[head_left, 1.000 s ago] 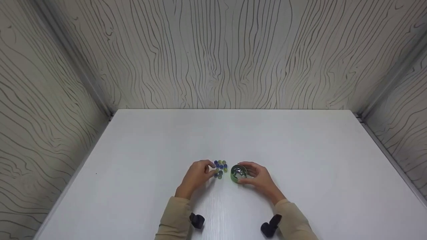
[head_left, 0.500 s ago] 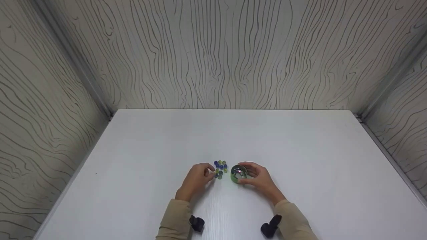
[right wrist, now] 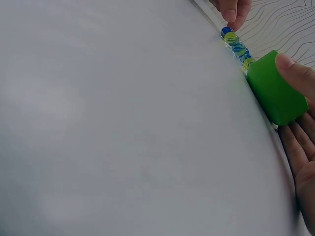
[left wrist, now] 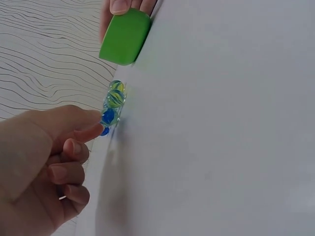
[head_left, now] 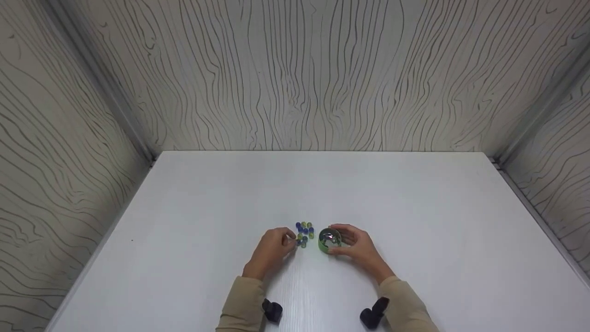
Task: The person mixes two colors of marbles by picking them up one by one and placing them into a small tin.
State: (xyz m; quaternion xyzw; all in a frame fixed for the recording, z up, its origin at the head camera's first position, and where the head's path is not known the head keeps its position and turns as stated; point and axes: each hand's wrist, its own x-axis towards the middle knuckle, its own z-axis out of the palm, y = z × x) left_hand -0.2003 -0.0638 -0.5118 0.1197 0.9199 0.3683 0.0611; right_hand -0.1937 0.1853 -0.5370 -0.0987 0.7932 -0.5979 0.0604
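Several small glass marbles [head_left: 305, 231], blue and yellow-green, lie in a loose cluster on the white table. My left hand [head_left: 271, 249] is at the near-left edge of that cluster, its thumb and index finger pinching a blue marble [left wrist: 108, 116], with the other fingers curled in. To the right of the marbles stands a small green bowl [head_left: 323, 248], its inside shiny and reflective. My right hand [head_left: 362, 249] holds the bowl from its right side, with the thumb on the near side and fingers behind. Reflections obscure what the bowl contains.
The white table [head_left: 392, 193] reaches back to a wall panel [head_left: 295, 83] with a wood-grain pattern. Similar panels stand at left and right. A black wrist camera [head_left: 273, 311] sits at the left cuff and another black camera [head_left: 372, 315] at the right.
My left hand has drawn slightly toward me, and its thumb and index finger have closed together at the near-left marble. My right hand and the bowl stay in place.
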